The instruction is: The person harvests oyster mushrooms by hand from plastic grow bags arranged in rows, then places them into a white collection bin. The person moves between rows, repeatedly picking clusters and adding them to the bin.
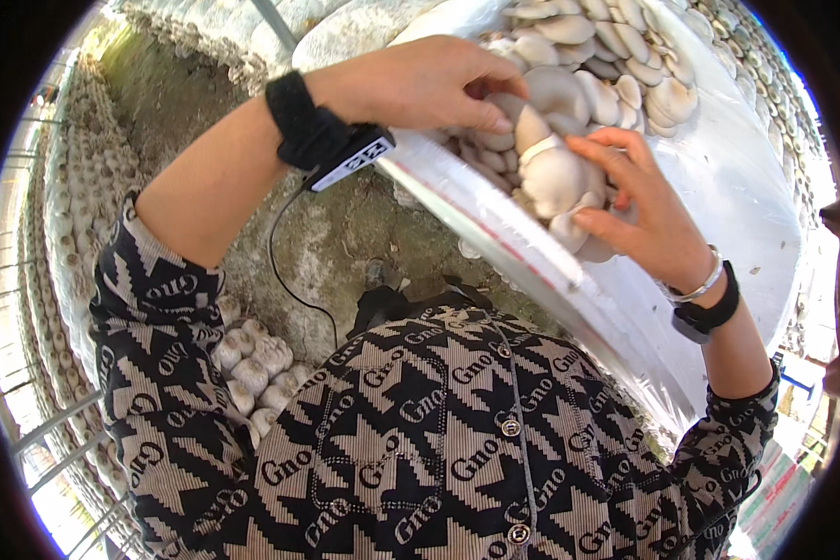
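A pale cluster of oyster mushrooms is between my hands, over the near side of a plastic-lined container. My right hand holds its right side, the thumb low and the fingers higher up. At the cluster's upper left, my left hand has thumb and fingers curled on a grey-beige mushroom cap. The undersides of the held mushrooms are hidden. Behind and beside them, more oyster mushrooms lie piled in the container.
The container's raised near rim slants between my body and the mushrooms. Stacked mushroom grow bags line the left side, with more white bags on the ground by my left elbow. A cable hangs from the device on my left wrist.
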The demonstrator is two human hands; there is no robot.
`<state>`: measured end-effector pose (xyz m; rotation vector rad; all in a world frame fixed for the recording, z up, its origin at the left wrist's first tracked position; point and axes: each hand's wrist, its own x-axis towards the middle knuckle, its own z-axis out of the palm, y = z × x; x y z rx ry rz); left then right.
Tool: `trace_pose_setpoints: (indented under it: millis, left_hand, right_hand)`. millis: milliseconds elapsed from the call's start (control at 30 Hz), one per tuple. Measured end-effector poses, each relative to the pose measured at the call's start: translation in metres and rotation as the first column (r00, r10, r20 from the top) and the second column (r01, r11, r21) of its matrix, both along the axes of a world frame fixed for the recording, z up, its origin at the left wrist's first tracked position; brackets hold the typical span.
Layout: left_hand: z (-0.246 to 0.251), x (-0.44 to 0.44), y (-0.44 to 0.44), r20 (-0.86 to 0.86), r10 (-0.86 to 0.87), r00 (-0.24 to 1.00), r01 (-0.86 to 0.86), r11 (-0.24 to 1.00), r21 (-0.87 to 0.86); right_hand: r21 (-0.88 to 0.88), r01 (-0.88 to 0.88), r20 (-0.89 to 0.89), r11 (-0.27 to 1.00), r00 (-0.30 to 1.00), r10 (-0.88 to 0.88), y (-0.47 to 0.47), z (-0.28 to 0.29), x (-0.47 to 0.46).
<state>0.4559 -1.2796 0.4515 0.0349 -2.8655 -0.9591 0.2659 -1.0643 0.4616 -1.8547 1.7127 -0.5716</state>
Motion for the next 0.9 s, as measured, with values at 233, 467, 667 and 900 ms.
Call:
trace_pose_setpoints:
  millis: [233, 467, 667, 900]
  left_hand:
    - [0.024, 0.02, -0.011, -0.108, 0.088, 0.99, -0.061, 0.971, 0.23]
    - [-0.05, 0.131, -0.078, -0.068, 0.383, 0.921, -0.313, 0.834, 0.454]
    - [-0.224, 0.228, -0.05, 0.259, 0.618, 0.742, -0.588, 0.416, 0.694]
    - [-0.406, 0.303, 0.089, 0.63, 0.58, 0.516, -0.642, -0.223, 0.733]
  right_hand:
    - [-0.016, 0.272, -0.173, 0.962, 0.947, -0.27, 0.006, 0.036, -0.009]
    - [0.024, 0.347, 0.201, 0.937, 0.917, -0.345, 0.051, 0.051, 0.108]
    - [0.784, 0.186, 0.385, 0.593, 0.603, -0.699, 0.053, -0.155, 0.177]
    - [0.955, 0.297, -0.018, -0.003, 0.05, -0.999, 0.048, -0.442, 0.143]
